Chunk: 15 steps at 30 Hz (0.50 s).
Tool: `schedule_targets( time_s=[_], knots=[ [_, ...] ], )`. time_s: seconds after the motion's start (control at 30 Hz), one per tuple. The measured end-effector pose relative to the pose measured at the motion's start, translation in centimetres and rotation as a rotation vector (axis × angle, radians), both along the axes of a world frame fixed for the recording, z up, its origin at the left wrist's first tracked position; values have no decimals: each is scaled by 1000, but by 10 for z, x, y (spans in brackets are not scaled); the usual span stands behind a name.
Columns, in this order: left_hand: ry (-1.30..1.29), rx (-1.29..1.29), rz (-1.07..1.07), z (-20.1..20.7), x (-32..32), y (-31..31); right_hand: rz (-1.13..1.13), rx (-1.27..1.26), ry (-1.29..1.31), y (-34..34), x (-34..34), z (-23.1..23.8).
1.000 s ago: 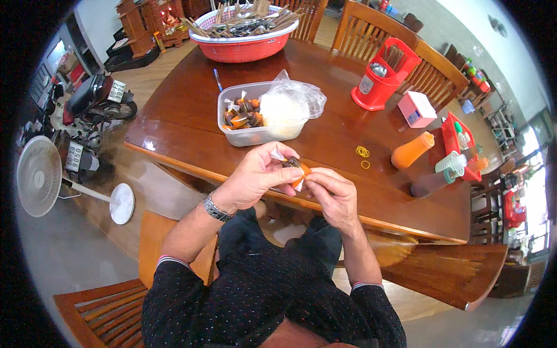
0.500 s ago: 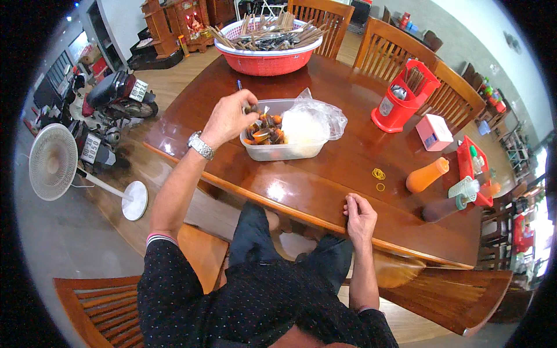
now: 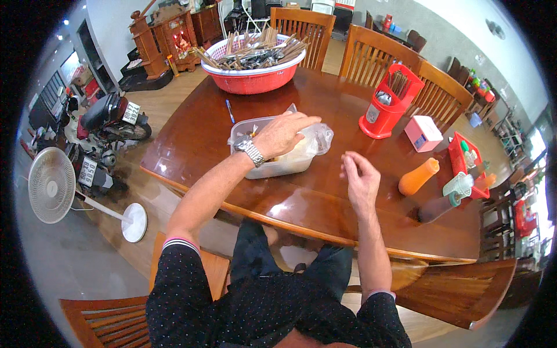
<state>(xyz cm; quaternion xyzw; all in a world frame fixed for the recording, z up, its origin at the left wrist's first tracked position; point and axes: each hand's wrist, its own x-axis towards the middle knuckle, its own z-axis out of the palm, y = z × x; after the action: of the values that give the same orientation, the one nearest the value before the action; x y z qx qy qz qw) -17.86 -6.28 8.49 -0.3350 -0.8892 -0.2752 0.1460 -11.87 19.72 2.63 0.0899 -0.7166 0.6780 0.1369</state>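
My left hand (image 3: 284, 136), with a metal-band watch (image 3: 249, 150) on its wrist, reaches over a translucent plastic container (image 3: 281, 170). Its fingers stretch right, apart from the thumb, and I make out nothing in them. Under it, the hand hides most of the contents; a few dark and orange pieces show at the container's left. A clear plastic bag (image 3: 322, 139) bulges over the right end, just beyond my fingertips. My right hand (image 3: 362, 182) hovers above the table right of the container, fingers loosely bent and parted, holding nothing visible.
A red basket (image 3: 255, 83) heaped with chopsticks and cutlery stands at the back. Behind the container lies a blue pen (image 3: 230, 111). To the right are a red utensil holder (image 3: 378, 119), a pink box (image 3: 423, 134), an orange bottle (image 3: 419, 177) and a dark sauce bottle (image 3: 439, 208).
My left hand has moved right from the dark and orange pieces to above the bag, its fingers straightening. My right hand has risen from the table edge; the yellow rubber bands are now out of sight.
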Motion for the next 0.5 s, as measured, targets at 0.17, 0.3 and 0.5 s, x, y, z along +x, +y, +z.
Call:
schedule_targets(
  time_s=[0.17,0.3,0.5],
  knots=[
    [189,185,80,-2,2,-30,117,79,202,-28,-52,50],
    [62,391,181,-11,12,-65,425,98,151,-70,-88,72],
    [-272,718,264,-30,9,-90,541,1126,-10,-117,-130,62]
  ],
)
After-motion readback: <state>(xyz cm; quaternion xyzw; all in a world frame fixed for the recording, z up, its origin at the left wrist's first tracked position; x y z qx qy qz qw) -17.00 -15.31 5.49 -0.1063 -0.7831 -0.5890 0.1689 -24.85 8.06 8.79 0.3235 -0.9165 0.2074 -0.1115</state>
